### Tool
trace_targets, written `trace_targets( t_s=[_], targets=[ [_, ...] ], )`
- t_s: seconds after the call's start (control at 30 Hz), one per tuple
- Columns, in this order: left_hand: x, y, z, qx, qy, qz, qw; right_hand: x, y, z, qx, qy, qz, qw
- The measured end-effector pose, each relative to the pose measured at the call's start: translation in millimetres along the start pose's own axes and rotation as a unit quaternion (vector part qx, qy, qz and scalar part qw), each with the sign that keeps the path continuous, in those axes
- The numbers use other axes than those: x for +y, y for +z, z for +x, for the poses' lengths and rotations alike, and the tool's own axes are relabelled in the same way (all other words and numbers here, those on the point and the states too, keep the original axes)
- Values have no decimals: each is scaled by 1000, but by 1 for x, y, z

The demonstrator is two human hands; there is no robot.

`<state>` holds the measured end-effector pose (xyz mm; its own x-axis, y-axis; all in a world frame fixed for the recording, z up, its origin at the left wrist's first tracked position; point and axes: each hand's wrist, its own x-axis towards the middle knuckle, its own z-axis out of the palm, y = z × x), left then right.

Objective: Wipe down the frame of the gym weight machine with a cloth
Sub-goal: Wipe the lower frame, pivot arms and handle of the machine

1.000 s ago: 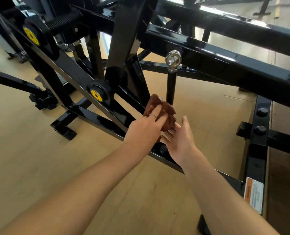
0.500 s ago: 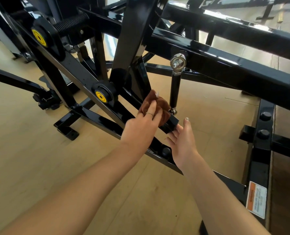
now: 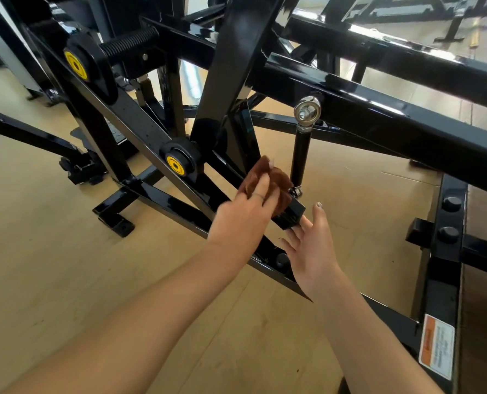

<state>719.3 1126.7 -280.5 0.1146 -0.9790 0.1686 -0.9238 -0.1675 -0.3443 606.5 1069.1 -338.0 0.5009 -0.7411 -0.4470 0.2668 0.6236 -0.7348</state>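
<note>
The brown cloth (image 3: 267,180) lay bunched on the black frame (image 3: 378,120), on a short bar (image 3: 290,213) that sloped down to the right near the middle of the scene. The left hand (image 3: 243,220) pressed it there, fingers spread over the top of it and a ring showing on one; how far they curled into the cloth could not be told. Just right of the bar's cut end, the right hand (image 3: 312,251) was held open, fingers straight, their tips under that end, gripping nothing. Behind the cloth a black rod (image 3: 300,157) stood upright, topped by a silver eye joint (image 3: 307,109) bolted to the long beam. Left of the cloth sat a yellow pivot cap (image 3: 175,165), and farther up-left another (image 3: 75,65). On the near right upright was an orange and white label (image 3: 437,346). The wood floor (image 3: 51,265) spread beneath.
</note>
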Motion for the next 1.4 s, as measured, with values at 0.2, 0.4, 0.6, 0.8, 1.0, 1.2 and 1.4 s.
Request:
trace_targets(
  t_s=[0.2, 0.4, 0.6, 0.8, 1.0, 1.2, 1.4],
  targets=[
    [15, 14, -5, -9, 49, -30, 998, -7, 7, -4, -5, -15, -14, 1000],
    [-61, -34, 6, 145, -13, 25, 989, -12, 8, -2, 20, 9, -42, 999],
    [-73, -59, 14, 260, -25, 12, 965, -18, 13, -3, 31, 25, -78, 996],
    [-63, -38, 15, 195, -18, 29, 980, -17, 14, 0, 32, 27, -82, 996],
    [-14, 5, 4, 27, 2, -24, 999, -24, 25, -16, 46, 14, -82, 995],
    [-34, -16, -10, 74, 28, -68, 994, -27, 57, -38, 190, -214, -250, 925],
    [-129, -58, -49, 217, -135, -144, 956, -26, 109, -48, -21, -309, -317, 896]
  ],
)
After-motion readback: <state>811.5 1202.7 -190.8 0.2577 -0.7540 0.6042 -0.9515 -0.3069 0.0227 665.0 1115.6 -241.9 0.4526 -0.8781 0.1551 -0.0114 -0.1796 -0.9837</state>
